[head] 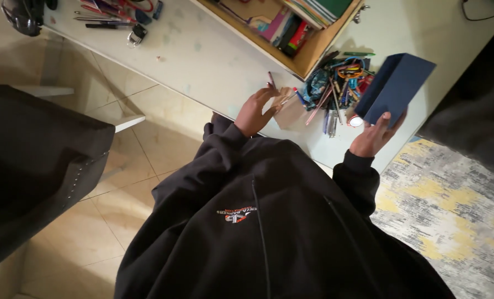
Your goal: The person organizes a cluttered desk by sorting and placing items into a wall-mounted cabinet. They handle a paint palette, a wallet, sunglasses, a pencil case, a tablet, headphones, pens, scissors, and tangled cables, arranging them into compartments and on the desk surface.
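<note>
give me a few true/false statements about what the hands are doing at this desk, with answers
1. The right hand holds a dark blue box. True.
2. The left hand rests flat on the rug. False: it is raised at the desk edge, fingers on a pen next to a brown piece of card.
3. A pile of pens lies on the desk between the hands. True.
4. The blue box sits inside the wooden drawer. False: it is held in the air, to the right of the drawer.
5. The person wears a white shirt. False: a black jacket.
</note>
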